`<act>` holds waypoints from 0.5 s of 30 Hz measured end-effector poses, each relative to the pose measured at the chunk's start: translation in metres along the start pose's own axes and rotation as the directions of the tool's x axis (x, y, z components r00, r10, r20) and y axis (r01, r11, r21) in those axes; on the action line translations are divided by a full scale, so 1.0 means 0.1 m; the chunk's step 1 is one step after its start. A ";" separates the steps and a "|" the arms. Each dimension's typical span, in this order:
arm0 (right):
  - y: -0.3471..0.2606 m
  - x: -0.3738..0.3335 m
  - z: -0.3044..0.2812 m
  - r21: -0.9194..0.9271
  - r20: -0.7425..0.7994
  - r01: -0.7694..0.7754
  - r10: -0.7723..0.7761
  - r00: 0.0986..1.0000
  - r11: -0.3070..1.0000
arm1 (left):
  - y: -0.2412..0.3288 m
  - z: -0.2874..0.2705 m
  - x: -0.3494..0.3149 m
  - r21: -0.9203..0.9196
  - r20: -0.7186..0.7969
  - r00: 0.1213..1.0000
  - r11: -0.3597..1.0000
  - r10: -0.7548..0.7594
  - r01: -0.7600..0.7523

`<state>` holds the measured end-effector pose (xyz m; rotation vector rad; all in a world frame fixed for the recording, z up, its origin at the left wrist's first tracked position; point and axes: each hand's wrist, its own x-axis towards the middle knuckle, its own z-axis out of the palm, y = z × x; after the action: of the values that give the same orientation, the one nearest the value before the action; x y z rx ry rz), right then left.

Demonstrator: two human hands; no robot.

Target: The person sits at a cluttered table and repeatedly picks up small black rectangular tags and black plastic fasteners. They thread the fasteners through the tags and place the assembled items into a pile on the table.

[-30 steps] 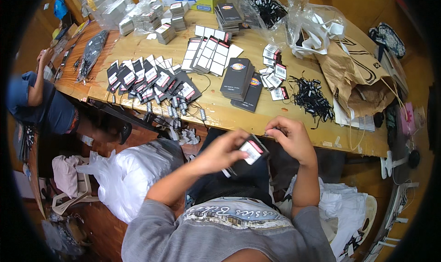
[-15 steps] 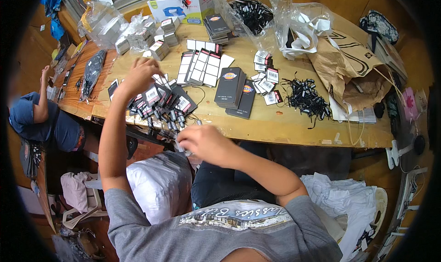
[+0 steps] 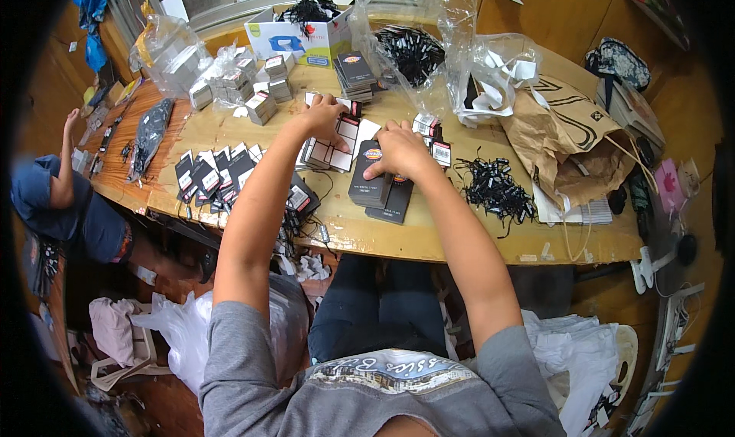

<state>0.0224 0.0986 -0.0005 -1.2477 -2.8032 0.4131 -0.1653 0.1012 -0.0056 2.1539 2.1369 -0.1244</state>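
My left hand is on the fanned white label sheets at mid-table, its thumb and fingers curled over them. To its right, my right hand grips the top of a stack of black hang tags, thumb on the near face and fingers over the far side. Part of that stack is hidden under the hand. Left of the sheets spreads a pile of black tags with white barcode stickers, black strings trailing off the table's front edge. Several stickered tags lie just beyond my right hand.
A heap of black tag strings lies right, beside a brown paper bag. At the back stand another black tag stack, a white box, plastic-wrapped bundles and a clear bag of strings. Another person sits left.
My left hand has moved right from the stickered tag pile to the label sheets. My right hand has gone from the table's front edge up onto the black tag stack. The view shifted slightly.
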 end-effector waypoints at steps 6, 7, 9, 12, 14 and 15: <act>-0.01 -0.04 0.03 0.101 -0.250 0.020 0.006 0.968 0.995 | 0.01 -0.06 0.04 0.017 0.014 1.000 1.000 -0.013 0.013; 0.03 -0.03 0.07 0.104 -0.388 0.076 -0.030 0.921 0.992 | 0.04 -0.05 0.04 -0.006 -0.045 0.999 1.000 -0.023 0.023; 0.07 -0.02 0.02 0.401 -0.347 0.079 0.071 0.935 0.913 | 0.05 -0.05 0.08 -0.075 -0.129 0.990 0.996 -0.059 0.050; 0.15 0.00 0.01 0.680 -0.378 0.211 0.089 0.921 0.703 | -0.02 -0.01 0.09 -0.329 -0.371 0.927 0.942 -0.063 -0.068; 0.19 0.00 -0.08 0.897 -0.242 0.187 0.090 0.966 0.400 | -0.08 -0.04 0.08 -0.662 -0.453 0.880 0.715 -0.144 -0.224; 0.26 -0.01 -0.10 0.907 -0.327 0.284 0.094 0.940 0.313 | 0.20 -0.23 -0.08 -0.709 -0.528 0.828 0.635 -0.190 -0.307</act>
<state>0.0437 0.1169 0.0026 -0.6912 -1.6664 1.4298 -0.1457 0.0958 0.0187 1.7879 1.7595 1.3628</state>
